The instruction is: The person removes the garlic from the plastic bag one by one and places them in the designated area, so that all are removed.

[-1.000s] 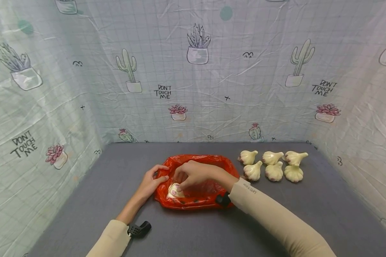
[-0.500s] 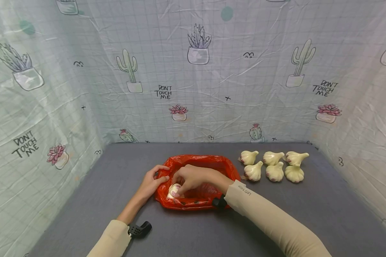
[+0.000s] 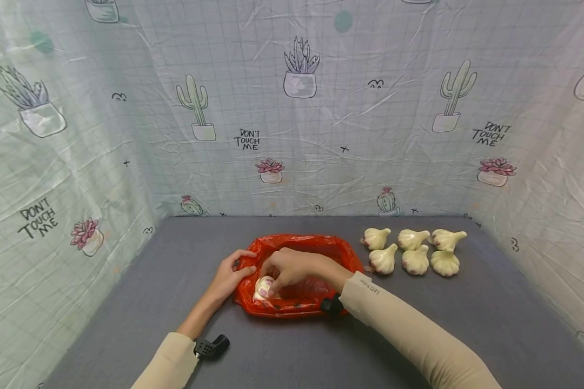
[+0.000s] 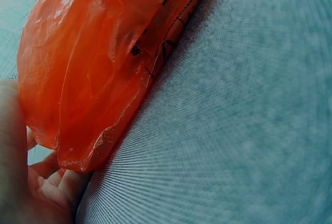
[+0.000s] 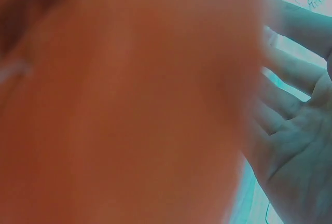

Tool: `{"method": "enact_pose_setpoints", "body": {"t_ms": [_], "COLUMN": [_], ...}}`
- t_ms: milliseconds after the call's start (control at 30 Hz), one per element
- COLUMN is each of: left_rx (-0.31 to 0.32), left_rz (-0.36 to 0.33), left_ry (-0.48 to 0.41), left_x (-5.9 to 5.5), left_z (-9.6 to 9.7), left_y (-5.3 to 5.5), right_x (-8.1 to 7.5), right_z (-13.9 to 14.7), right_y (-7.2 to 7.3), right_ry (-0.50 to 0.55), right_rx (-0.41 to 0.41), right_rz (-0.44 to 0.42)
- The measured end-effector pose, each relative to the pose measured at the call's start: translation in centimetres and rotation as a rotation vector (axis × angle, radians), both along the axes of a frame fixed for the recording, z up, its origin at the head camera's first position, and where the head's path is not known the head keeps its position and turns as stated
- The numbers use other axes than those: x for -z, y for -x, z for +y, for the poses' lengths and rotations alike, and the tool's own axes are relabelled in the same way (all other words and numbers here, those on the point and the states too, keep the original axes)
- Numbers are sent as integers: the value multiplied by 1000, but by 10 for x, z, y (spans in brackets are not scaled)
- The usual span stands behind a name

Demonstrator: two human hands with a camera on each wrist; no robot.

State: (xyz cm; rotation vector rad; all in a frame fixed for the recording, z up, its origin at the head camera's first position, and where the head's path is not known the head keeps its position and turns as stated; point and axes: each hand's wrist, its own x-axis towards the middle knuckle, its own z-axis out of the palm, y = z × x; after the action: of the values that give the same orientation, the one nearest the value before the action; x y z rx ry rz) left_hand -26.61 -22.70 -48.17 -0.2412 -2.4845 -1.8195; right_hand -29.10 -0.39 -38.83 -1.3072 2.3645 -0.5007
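A red plastic bag [image 3: 316, 309] lies on the grey table with its mouth spread wide. My left hand [image 3: 227, 278] holds the bag's left rim, thumb and index finger at its edge; the left wrist view shows the fingers [image 4: 49, 175] partly behind the film. Inside the bag, at its left end, my right hand [image 3: 292, 266] pinches a white garlic bulb [image 3: 263, 289] with purple streaks. That bulb is partly hidden by the fingers. In the right wrist view, blurred red film covers much of the right hand [image 5: 295, 125].
Several garlic bulbs [image 3: 415, 260] stand in two rows on the table [image 3: 190, 243] to the bag's right. A patterned curtain [image 3: 343, 124] encloses the back and sides. A black wrist camera [image 3: 211, 347] sits on the left wrist.
Within the bag, my right hand has shifted slightly downward and its forearm a little left. The garlic bulb has turned slightly under the fingers. My left hand stays put.
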Motion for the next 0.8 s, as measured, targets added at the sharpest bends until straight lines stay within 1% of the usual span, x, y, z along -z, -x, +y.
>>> {"method": "enact_pose_setpoints", "body": {"t_ms": [167,400,667,800], "left_rx": [7,18,23,20], "left_rz": [9,18,20,18], "left_ry": [-3,-12,0,-2], "left_x": [-1,0,1,0], "left_z": [0,0,-2,-1], "left_y": [-1,-1,0,0], "right_x": [1,4,8,8], "right_z": [1,1,-1,-2], "right_y": [1,1,1,1], "right_ry": [6,2,-20,-29], "right_rx": [2,11,-11,-21], "right_rz": [11,-22,13,26]}}
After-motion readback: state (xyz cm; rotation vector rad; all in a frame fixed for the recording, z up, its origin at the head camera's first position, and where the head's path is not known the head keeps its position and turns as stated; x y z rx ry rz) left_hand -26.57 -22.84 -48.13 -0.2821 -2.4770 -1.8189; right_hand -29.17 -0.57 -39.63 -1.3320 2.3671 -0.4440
